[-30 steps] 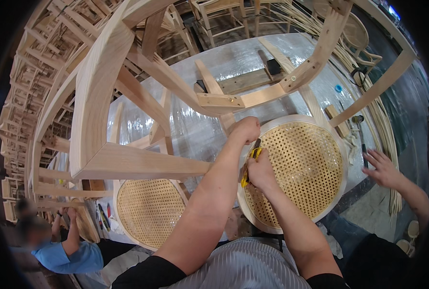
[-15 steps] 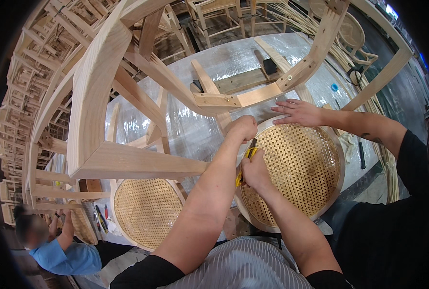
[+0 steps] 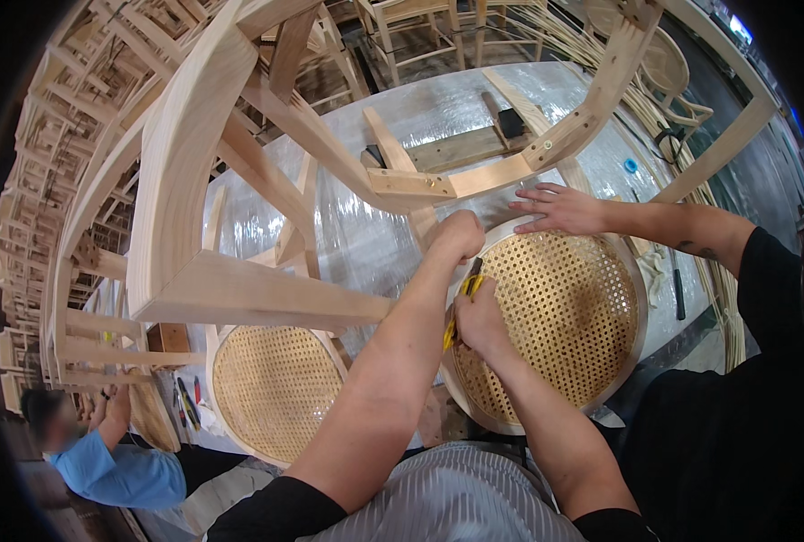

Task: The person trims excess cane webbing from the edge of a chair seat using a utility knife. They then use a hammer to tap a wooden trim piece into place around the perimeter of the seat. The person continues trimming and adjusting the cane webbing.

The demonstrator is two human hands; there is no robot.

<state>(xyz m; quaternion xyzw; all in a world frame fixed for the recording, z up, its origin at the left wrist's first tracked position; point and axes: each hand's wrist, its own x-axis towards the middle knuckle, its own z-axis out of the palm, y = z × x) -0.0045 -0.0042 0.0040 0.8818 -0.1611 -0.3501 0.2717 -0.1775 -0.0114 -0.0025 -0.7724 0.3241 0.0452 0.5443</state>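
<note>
A round seat (image 3: 556, 325) of woven cane in a pale wooden ring lies before me. My right hand (image 3: 481, 318) is closed around a yellow-and-black utility knife (image 3: 472, 285) at the left side of the ring, its dark end pointing away from me. Just beyond that end, my left hand (image 3: 459, 237) is closed at the seat's far-left edge; whatever its fingers pinch is hidden. Another person's hand (image 3: 560, 210) rests flat with spread fingers on the far rim, its arm coming in from the right.
A large wooden chair frame (image 3: 266, 289) rises at the left and arches over the table (image 3: 348, 235). Another cane seat (image 3: 275, 393) lies left of my forearm. A person in blue (image 3: 122, 470) works at the far left, near several hand tools (image 3: 188, 406). Cane strips (image 3: 705, 271) run along the right.
Both my hands and the other person's hand keep nearly the same places on the seat. The view has shifted slightly, and the person in blue has moved a little.
</note>
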